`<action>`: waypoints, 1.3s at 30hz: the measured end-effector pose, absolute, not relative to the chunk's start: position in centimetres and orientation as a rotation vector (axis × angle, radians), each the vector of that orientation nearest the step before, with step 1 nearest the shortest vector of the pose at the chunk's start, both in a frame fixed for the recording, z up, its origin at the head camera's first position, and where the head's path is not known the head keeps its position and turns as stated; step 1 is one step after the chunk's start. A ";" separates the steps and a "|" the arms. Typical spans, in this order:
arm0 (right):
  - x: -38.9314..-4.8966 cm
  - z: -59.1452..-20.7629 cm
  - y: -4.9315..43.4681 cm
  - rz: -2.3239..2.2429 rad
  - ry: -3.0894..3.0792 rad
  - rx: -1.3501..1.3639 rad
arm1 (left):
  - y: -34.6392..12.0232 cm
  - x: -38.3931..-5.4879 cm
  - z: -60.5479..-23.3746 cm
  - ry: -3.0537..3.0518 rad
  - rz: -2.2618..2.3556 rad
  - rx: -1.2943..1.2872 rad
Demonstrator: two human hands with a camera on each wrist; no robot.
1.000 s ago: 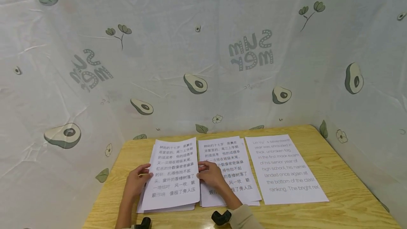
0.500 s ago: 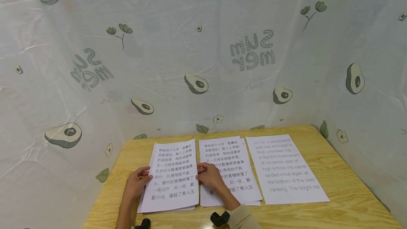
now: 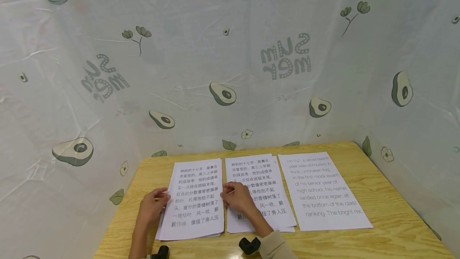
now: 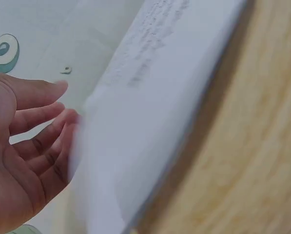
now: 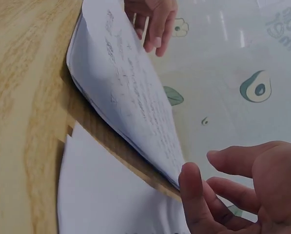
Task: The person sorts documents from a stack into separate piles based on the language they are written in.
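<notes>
A left stack of white sheets (image 3: 195,195) printed with large Chinese characters lies between my two hands. My left hand (image 3: 152,205) is at its left edge; in the left wrist view the thumb (image 4: 43,92) stands apart from the relaxed fingers (image 4: 55,151), whose tips touch or nearly touch the paper. At the right edge is my right hand (image 3: 238,198), its index finger (image 5: 191,195) by the paper's border and its thumb (image 5: 228,160) separate. It covers part of a second stack of printed sheets (image 3: 248,167). Lower sheets peek out under both stacks.
To the right lies a sheet with English text (image 3: 323,191). All the papers rest on a yellow wood-grain table (image 3: 388,211). A pale curtain (image 3: 187,67) with avocado prints hangs behind and at both sides.
The left stack's top sheet has settled flatter and now lines up more closely with the sheets beneath. Both hands have stayed at its side edges, with only small shifts.
</notes>
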State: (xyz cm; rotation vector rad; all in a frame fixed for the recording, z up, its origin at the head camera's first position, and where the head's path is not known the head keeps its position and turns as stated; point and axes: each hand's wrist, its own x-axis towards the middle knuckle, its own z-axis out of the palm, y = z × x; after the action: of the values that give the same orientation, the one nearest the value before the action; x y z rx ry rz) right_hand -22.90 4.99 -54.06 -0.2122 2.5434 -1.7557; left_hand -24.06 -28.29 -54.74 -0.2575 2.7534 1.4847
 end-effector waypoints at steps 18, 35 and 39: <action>-22.2 -52.7 11.3 -1.829 2.549 -0.030 | -23.0 -24.3 -52.9 2.766 1.568 -0.189; -21.0 -52.4 18.9 -1.747 2.660 0.167 | -12.9 -25.5 -54.0 2.633 1.689 -0.024; -20.7 -52.5 20.4 -1.740 2.668 0.209 | -11.1 -25.6 -54.2 2.598 1.714 -0.003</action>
State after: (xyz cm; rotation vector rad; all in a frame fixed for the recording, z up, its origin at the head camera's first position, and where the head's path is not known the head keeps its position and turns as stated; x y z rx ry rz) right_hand -20.65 20.43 -52.48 0.2088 2.6676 -1.7404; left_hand -25.57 -11.12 -54.20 -0.0033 2.5979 1.7138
